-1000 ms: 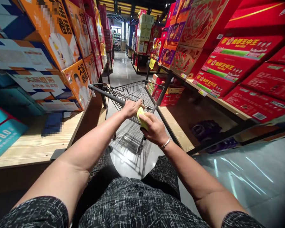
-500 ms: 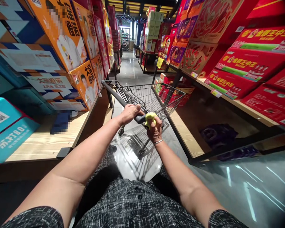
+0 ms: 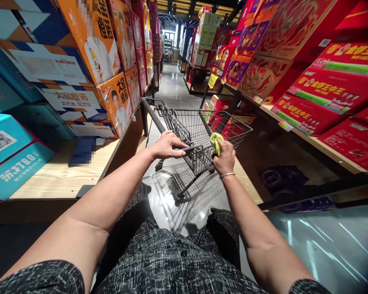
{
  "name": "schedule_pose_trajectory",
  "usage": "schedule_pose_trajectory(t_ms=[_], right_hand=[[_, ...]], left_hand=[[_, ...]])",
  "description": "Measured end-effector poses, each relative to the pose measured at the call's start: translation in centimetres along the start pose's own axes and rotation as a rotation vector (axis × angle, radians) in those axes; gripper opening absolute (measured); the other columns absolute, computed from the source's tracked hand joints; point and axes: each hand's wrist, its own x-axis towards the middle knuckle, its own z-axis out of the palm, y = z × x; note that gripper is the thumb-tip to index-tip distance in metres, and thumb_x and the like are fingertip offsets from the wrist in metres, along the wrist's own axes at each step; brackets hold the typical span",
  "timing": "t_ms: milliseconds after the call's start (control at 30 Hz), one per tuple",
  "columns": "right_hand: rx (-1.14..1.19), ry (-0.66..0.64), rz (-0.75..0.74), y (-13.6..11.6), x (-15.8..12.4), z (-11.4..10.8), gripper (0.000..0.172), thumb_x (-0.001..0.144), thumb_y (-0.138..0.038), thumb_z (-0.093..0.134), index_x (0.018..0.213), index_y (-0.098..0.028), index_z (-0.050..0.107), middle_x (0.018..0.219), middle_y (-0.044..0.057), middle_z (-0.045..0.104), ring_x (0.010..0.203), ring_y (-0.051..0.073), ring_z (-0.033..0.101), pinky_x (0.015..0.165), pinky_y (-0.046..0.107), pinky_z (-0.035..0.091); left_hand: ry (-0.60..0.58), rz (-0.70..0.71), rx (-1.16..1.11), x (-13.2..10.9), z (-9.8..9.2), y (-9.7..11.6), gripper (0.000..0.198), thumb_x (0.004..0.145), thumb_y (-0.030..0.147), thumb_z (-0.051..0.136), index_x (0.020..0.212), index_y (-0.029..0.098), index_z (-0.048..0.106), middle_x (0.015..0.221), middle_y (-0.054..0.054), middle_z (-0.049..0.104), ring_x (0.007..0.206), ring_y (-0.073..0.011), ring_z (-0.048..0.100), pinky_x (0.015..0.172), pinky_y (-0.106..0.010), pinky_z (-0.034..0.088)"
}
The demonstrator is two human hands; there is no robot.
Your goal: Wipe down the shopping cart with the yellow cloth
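Observation:
A black wire shopping cart stands in the aisle, turned at an angle, its thick handle bar running from upper left toward the middle. My left hand lies over the near end of that handle, palm down, with its fingers stretched out and apart. To the right, my right hand is closed round a crumpled yellow-green cloth, beside the cart's near corner. A bracelet circles the right wrist. The basket's wire mesh shows no goods inside.
Orange and white cartons and a turquoise box stand on the wooden shelf at left. Red boxes fill the right shelf, with purple packs below. The tiled aisle floor runs ahead between the shelves.
My right hand has moved right with the cloth, away from the handle. The fingers of my left hand have loosened and stretched out. The cart sits slightly further right in view.

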Motion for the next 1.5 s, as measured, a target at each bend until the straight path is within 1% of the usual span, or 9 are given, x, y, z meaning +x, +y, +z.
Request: schedule_pose_trajectory(t_ms=[133,300,600,767,1100,1267,1333,1400,1500], right_hand=[[0.133,-0.332,-0.200,-2.1,2.2,-0.5,0.073,0.069,-0.007,0.054,0.141,-0.022,0.058,0.135,0.010,0.055,0.123,0.026,0.057,0.109,0.038,0.047],[0.184,-0.418,-0.352,-4.2,2.7,-0.6,0.073,0.071,-0.006,0.053,0.141,-0.025,0.058,0.131,0.006,0.060,0.123,0.022,0.058,0.110,0.034,0.047],[-0.501,-0.535,0.053,-0.4,7.5,-1.3,0.059,0.085,-0.022,0.052,0.141,-0.039,0.056,0.142,0.007,0.051,0.105,0.029,0.066,0.083,0.040,0.052],[-0.576,-0.559,0.049,-0.5,7.9,-0.1,0.056,0.087,-0.024,0.052,0.142,-0.036,0.055,0.137,0.010,0.050,0.102,0.027,0.066,0.081,0.037,0.051],[-0.556,-0.579,-0.138,-5.8,7.1,1.0,0.058,0.083,-0.027,0.058,0.141,-0.027,0.057,0.126,0.014,0.059,0.097,0.026,0.068,0.077,0.034,0.052],[-0.428,-0.757,-0.095,-7.1,9.9,0.0,0.062,0.080,-0.028,0.064,0.141,-0.027,0.057,0.103,0.007,0.073,0.082,0.020,0.068,0.068,0.027,0.049],[-0.447,-0.711,-0.065,-6.8,10.6,-0.6,0.059,0.080,-0.029,0.064,0.139,-0.027,0.060,0.105,0.008,0.074,0.083,0.021,0.069,0.069,0.028,0.049],[-0.520,-0.641,-0.071,-6.1,10.6,-1.0,0.056,0.079,-0.029,0.065,0.135,-0.026,0.062,0.112,0.010,0.074,0.090,0.023,0.069,0.073,0.030,0.049],[-0.568,-0.763,-0.125,-5.1,9.6,-1.0,0.055,0.077,-0.024,0.064,0.133,-0.028,0.065,0.113,0.009,0.075,0.095,0.023,0.069,0.076,0.030,0.049]], left_hand=[[0.060,0.022,0.021,-0.4,0.2,-0.6,0.035,0.083,0.048,0.067,0.110,0.031,0.080,0.102,0.000,0.078,0.110,-0.0236,0.060,0.119,-0.048,0.016],[0.171,0.093,0.014,-1.2,0.4,-2.1,0.028,0.085,0.041,0.067,0.105,0.029,0.081,0.119,-0.003,0.074,0.119,-0.0254,0.054,0.116,-0.046,0.026],[0.213,0.038,0.064,-3.6,-1.0,-4.6,0.029,0.094,0.036,0.058,0.114,0.030,0.079,0.125,-0.005,0.069,0.126,-0.0285,0.047,0.114,-0.051,0.032],[0.279,0.029,0.043,-4.6,-1.3,-7.0,0.037,0.098,0.031,0.051,0.131,0.029,0.069,0.132,-0.007,0.064,0.134,-0.0282,0.046,0.119,-0.052,0.031],[0.679,-0.567,0.148,-4.8,-2.5,-9.9,0.029,0.096,0.025,0.055,0.117,0.031,0.075,0.144,-0.005,0.052,0.141,-0.0285,0.040,0.121,-0.046,0.034],[0.661,-0.719,0.178,-2.9,-1.7,-9.2,0.052,0.093,0.032,0.061,0.145,0.028,0.057,0.165,-0.007,0.027,0.157,-0.0355,0.009,0.128,-0.054,0.018],[0.653,-0.762,0.176,-2.3,-1.0,-8.7,0.066,0.091,0.034,0.065,0.154,0.028,0.045,0.170,-0.007,0.015,0.159,-0.0368,-0.002,0.128,-0.057,0.012],[0.629,-0.768,0.161,-1.8,-0.2,-8.4,0.072,0.091,0.035,0.065,0.157,0.029,0.038,0.173,-0.007,0.008,0.159,-0.0368,-0.008,0.127,-0.060,0.009],[0.559,-0.743,0.107,-0.8,0.7,-8.6,0.075,0.093,0.034,0.063,0.160,0.026,0.033,0.174,-0.009,0.001,0.160,-0.0361,-0.007,0.127,-0.059,0.012]])
